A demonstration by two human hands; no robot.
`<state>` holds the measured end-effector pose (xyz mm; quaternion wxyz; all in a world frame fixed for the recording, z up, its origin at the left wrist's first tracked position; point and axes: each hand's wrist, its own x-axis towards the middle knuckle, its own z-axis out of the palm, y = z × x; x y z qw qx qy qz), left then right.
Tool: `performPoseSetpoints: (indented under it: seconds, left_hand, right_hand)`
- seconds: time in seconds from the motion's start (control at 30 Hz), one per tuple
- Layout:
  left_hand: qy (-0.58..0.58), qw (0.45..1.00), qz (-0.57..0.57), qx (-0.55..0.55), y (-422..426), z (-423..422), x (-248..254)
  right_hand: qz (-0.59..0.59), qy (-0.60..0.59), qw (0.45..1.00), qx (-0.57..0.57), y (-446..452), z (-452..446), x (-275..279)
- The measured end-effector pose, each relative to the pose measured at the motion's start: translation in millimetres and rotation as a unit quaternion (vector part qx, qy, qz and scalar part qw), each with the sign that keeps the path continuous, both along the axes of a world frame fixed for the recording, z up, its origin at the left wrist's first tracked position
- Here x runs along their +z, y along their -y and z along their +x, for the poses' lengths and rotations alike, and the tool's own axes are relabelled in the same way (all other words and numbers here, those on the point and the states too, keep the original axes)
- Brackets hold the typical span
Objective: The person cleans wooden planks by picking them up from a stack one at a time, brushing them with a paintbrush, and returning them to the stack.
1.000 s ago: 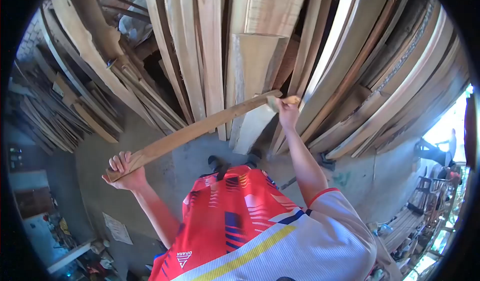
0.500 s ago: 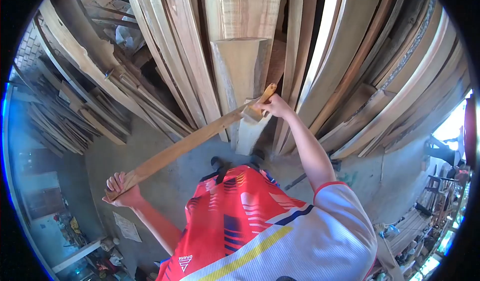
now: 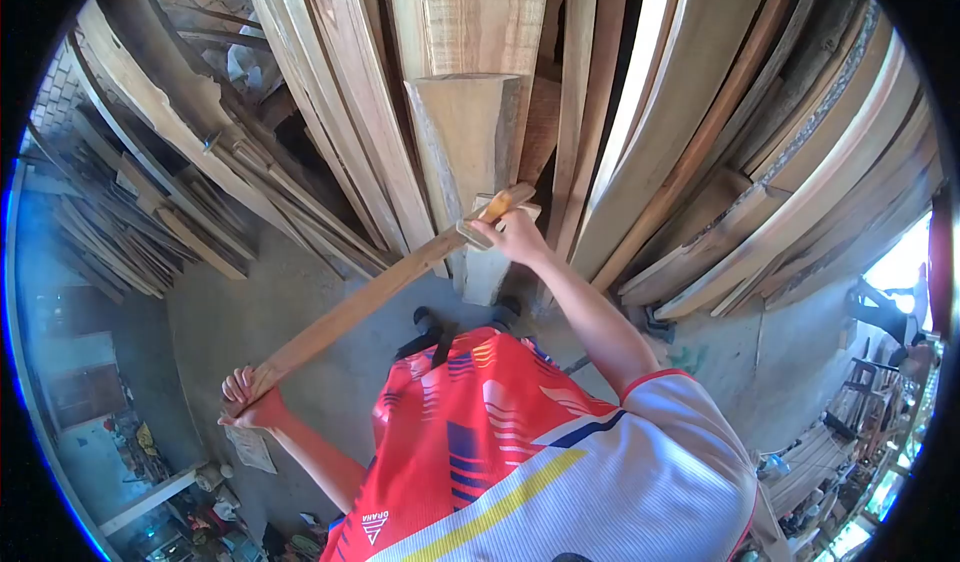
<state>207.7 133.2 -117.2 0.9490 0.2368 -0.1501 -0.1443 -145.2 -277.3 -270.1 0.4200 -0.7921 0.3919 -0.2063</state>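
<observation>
The shirt (image 3: 470,442) bears one logo with letters looking like "ORAHA". One board (image 3: 350,312) slants before the person: the left hand (image 3: 248,399) has fingers curled around its lower end, while the right hand (image 3: 518,236) grasps one brush (image 3: 497,205) against its upper part.

We have the wooden strip (image 3: 360,300) slanting across the middle, from our left hand (image 3: 250,399) at its near left end to our right hand (image 3: 515,236) by its far right end. The handled tool (image 3: 498,205) sits at the right hand, over that far end. Behind it we find a short board (image 3: 465,112) standing before a taller one, with upright planks (image 3: 690,92) to the right and rough slabs (image 3: 165,77) to the left. Our shoes (image 3: 428,324) stand on the floor (image 3: 325,297), nearer than the boards; a paper sheet (image 3: 252,450) lies near left.
</observation>
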Motion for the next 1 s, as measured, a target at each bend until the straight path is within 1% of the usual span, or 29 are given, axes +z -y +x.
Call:
performPoseSetpoints:
  seconds: [0.07, 0.1, 0.13, 0.17, 0.23, 0.27, 0.33, 0.37, 0.43, 0.57, 0.63, 0.73, 0.83, 0.97, 1.0]
  left_hand:
    - [-0.029, 0.999, 0.006, 0.026, -10, -2, -15]
    - [-0.044, 0.999, 0.001, 0.017, -14, -1, -21]
    - [-0.059, 0.998, -0.004, 0.009, -20, -1, -27]
    - [-0.075, 0.997, -0.007, 0.000, -23, 3, -28]
    - [-0.089, 0.996, -0.013, 0.005, -24, 1, -30]
    - [-0.098, 0.995, -0.016, 0.007, -24, 1, -32]
    - [-0.128, 0.991, -0.014, 0.030, -22, 2, -36]
    - [-0.144, 0.989, -0.013, 0.041, -22, 3, -40]
    - [-0.167, 0.985, -0.014, 0.050, -27, 16, -52]
    - [-0.185, 0.981, -0.004, 0.052, -32, 21, -66]
    - [-0.186, 0.982, -0.012, 0.034, -33, 32, -67]
    - [-0.184, 0.983, -0.020, 0.011, -26, 37, -66]
    - [-0.167, 0.985, -0.025, -0.015, -21, 39, -66]
    - [-0.161, 0.985, -0.044, -0.041, -16, 47, -68]
    - [-0.164, 0.985, -0.046, -0.038, -15, 47, -69]
  right_hand:
    - [0.076, 0.022, 0.997, -0.023, 16, -10, -15]
    - [0.052, 0.036, 0.994, -0.085, 24, -18, -11]
    - [0.061, 0.004, 0.987, -0.146, 37, -26, -33]
    - [0.016, 0.004, 0.978, -0.210, 43, -32, -35]
    - [-0.041, -0.123, 0.955, -0.266, 52, -35, -36]
    - [-0.032, -0.133, 0.962, -0.235, 51, -33, -39]
    - [-0.015, -0.156, 0.972, -0.176, 30, -17, 1]
    - [0.026, -0.152, 0.980, -0.129, 17, -6, 15]
    - [0.015, -0.008, 1.000, -0.021, -10, 19, 5]
    - [0.064, -0.088, 0.992, -0.060, 3, 9, 14]
    - [0.016, -0.152, 0.971, -0.183, 12, 7, 21]
    - [-0.094, -0.084, 0.990, -0.061, 10, 7, 12]
    - [0.071, -0.121, 0.984, -0.110, 27, -3, 15]
    - [0.105, -0.086, 0.991, -0.020, 11, 4, 22]
    - [0.098, -0.031, 0.994, 0.032, 9, 9, 20]
